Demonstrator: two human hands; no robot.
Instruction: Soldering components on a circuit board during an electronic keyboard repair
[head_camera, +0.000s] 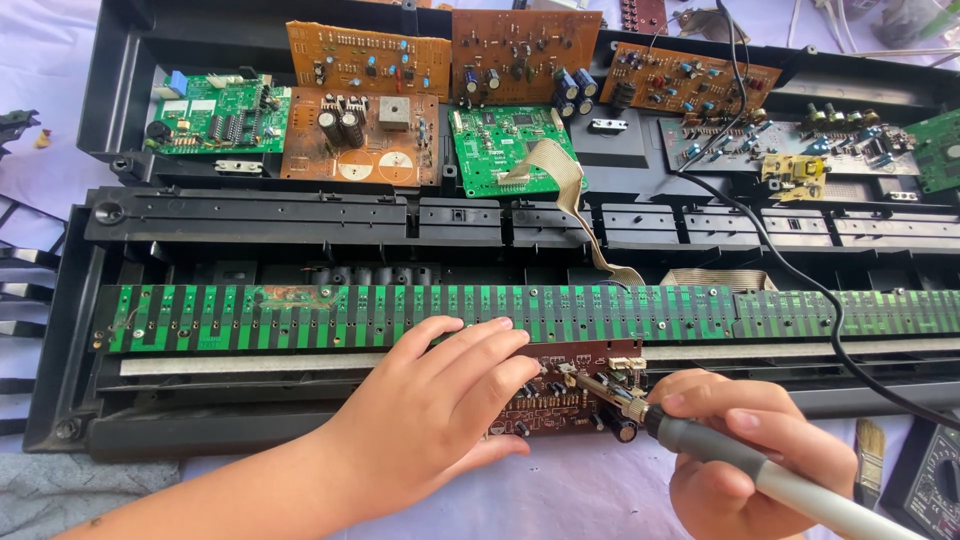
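Keyboard casing (250, 215) filled the frame, its long green strip board (620, 310) running across. At lower centre, the left hand (430, 415) lay spread flat on a small brown circuit board (555, 395). The right hand (745, 455) gripped a soldering iron (700, 440), tip touching that board.

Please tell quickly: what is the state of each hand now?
Left hand: flat, pressing down the brown circuit board.
Right hand: closed around the soldering iron.
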